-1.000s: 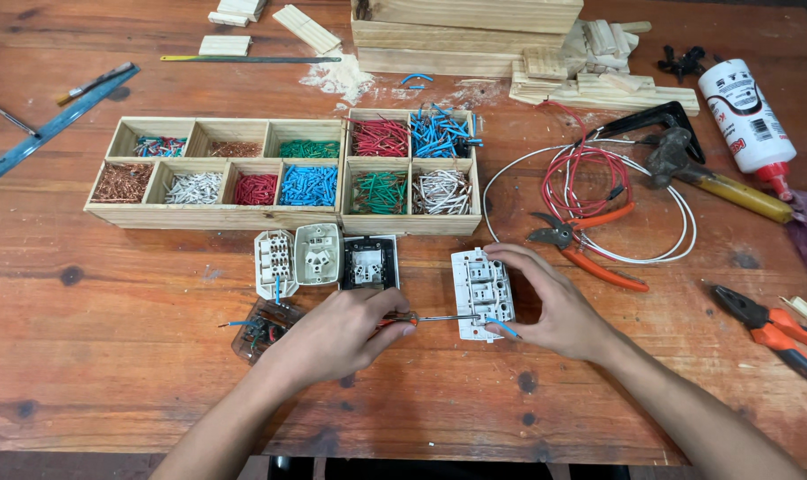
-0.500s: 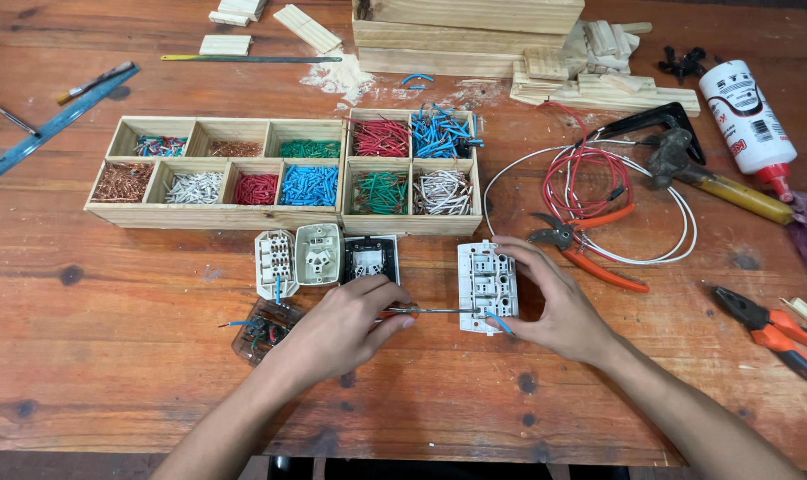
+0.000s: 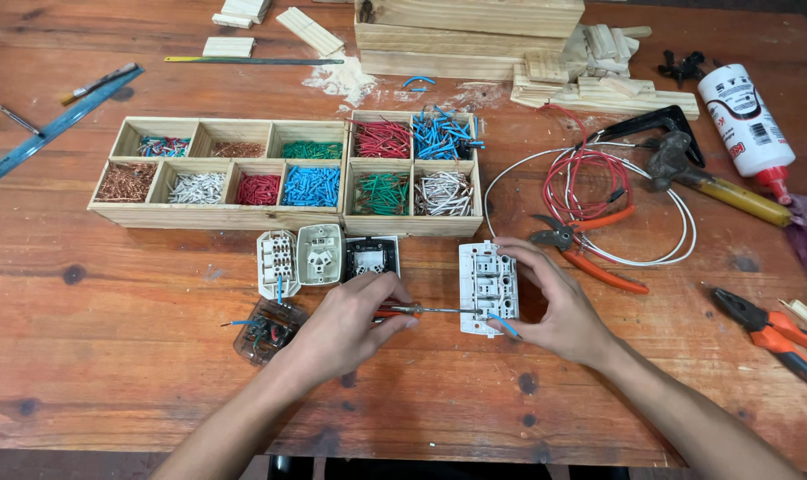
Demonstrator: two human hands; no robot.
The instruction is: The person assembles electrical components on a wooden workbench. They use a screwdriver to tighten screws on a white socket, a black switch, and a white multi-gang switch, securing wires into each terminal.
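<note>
A white glue bottle (image 3: 745,117) with a red-and-black label and red nozzle lies at the table's far right.

Left hand (image 3: 350,324) drives screwdriver (image 3: 425,309) into white switch (image 3: 488,286); right hand (image 3: 559,307) steadies.

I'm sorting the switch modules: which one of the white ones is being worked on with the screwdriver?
The white switch module farthest right, standing apart from the others, steadied by the right hand; the left hand holds the screwdriver at it.

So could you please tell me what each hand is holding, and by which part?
The left hand grips a screwdriver by its handle. The right hand steadies the white switch module, gripping its right edge.
</note>
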